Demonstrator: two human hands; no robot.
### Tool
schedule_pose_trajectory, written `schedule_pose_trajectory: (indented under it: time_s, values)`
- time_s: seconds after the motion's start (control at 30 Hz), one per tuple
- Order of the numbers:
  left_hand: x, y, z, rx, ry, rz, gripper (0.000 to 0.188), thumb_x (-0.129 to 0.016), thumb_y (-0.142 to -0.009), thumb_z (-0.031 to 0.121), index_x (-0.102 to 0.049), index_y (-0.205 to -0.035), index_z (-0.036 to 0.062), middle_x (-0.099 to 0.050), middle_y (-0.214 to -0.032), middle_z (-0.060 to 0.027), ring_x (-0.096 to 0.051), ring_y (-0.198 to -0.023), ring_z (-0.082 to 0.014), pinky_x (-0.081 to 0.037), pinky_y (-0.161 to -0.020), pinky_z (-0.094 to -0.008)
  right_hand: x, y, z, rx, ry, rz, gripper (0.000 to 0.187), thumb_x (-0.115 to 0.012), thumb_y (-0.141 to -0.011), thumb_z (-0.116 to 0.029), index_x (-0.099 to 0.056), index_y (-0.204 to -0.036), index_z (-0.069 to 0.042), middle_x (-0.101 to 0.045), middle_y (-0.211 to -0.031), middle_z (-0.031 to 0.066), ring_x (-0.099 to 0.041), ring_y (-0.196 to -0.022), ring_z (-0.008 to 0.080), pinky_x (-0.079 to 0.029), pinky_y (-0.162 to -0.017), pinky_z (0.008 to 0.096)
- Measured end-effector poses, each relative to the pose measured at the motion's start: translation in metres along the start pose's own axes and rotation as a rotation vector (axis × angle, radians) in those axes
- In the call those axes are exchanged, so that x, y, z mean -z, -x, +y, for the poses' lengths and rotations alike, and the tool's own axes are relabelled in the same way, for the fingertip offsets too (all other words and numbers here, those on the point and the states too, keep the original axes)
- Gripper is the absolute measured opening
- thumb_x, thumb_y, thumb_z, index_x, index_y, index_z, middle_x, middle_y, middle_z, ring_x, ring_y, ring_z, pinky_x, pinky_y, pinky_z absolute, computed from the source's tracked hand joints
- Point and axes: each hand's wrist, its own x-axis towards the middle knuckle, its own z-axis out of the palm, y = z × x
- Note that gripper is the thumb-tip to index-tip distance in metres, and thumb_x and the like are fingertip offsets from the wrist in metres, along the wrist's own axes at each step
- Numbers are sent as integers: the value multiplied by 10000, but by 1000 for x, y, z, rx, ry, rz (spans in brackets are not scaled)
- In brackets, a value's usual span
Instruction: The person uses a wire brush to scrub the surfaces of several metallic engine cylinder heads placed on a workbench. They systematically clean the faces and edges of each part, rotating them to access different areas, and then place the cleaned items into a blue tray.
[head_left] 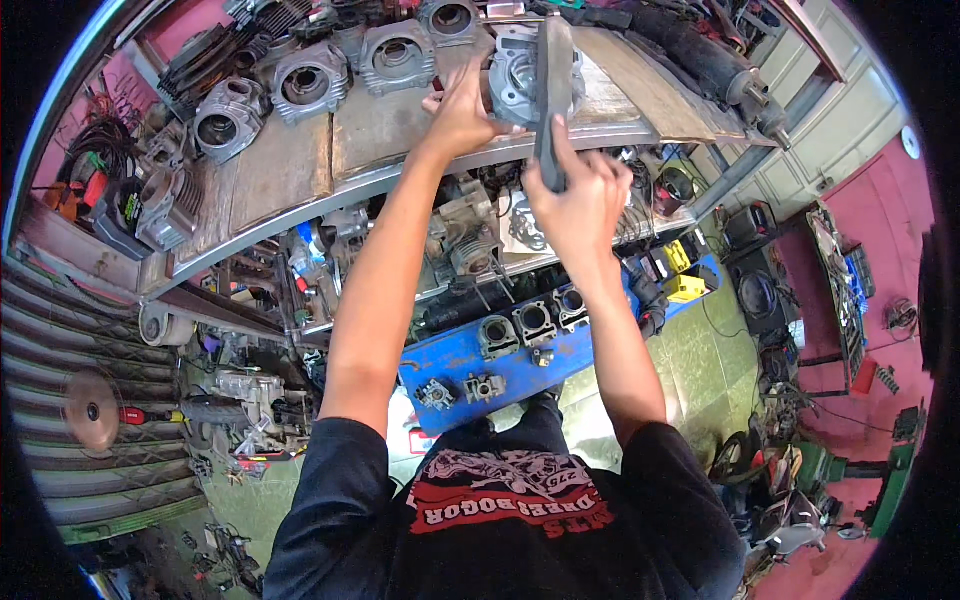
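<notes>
Head view: both arms raised to a top shelf (pixel 400 170) of a crowded workshop rack, with a grey metal engine cylinder (pixel 520 75) up on the boards and a long flat dark bar (pixel 552 95) laid against its face. Judged from the lie of things, somewhere in mid-work: cylinder already on the shelf and steadied, bar already in contact, nothing yet put down or let go; what remains cannot be told from this picture. Left hand (pixel 462 112) stretched up along a straight forearm, palm toward the cylinder's near side, fingers pressed against the casting just left of the bar; fingertips hidden behind the metal, so spread or together cannot be told. Right hand (pixel 578 205) lower, wrist bent back, fingers curled tight and pressed together around the bar's lower end, thumb along its near edge, bar running up from the fist and across the cylinder just beyond the left fingers. Left of the left fingers, along the same shelf, a row of other finned cylinders (pixel 300 85), well apart from both hands. Below the right fist, on lower shelves, more engine parts (pixel 470 245); farther below, between the forearms, a blue tray (pixel 520 365) bearing three small cylinder blocks (pixel 533 325). Black T-shirt sleeves at the lower edge.
</notes>
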Motion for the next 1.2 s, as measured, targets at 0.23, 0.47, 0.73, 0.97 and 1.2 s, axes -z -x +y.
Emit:
schedule_pose_trajectory:
  time_s: [0.23,0.47,0.73,0.97,1.2]
  values:
    - [-6,-3,-11,-14,49,33,1276,-999,-488,322,-321,-1549,109,-442,-1527,-161,-352,-1457,-357,-269,-1157,-554,17,6,8,10,-72,13,546,-748,-765,-290,-714,-1280,-110,-671,-710,152,-647,-800,293,-387,-1000,444]
    - [-5,-4,-12,-45,30,25,1272,-1000,-504,312,-312,-1547,76,-440,-1525,-203,-360,-1450,-373,-292,-1191,-475,5,-40,61,-196,36,-41,537,-716,-807,-349,-702,-1293,-121,-717,-804,201,-687,-831,332,-406,-962,453]
    - [-3,-3,-1,31,33,13,1274,-995,-509,317,-303,-1553,86,-435,-1523,-200,-364,-1446,-371,-308,-1174,-496,-48,-98,123,-64,254,-390,513,-633,-863,-458,-699,-1305,-207,-739,-994,233,-711,-982,367,-348,-1037,574]
    - [0,1,4,60,7,8,1258,-995,-517,295,-315,-1559,109,-432,-1535,-174,-358,-1457,-357,-282,-1197,-486,-69,-121,141,-68,192,-533,544,-597,-913,-436,-619,-1395,-184,-705,-1154,250,-669,-1120,366,-341,-1051,602]
    - [-2,0,-7,61,57,27,1251,-1000,-521,305,-324,-1556,120,-434,-1541,-163,-349,-1468,-355,-215,-1200,-557,-73,-116,149,-114,42,-455,553,-579,-968,-409,-479,-1399,-79,-683,-1204,250,-605,-1223,394,-340,-1040,636]
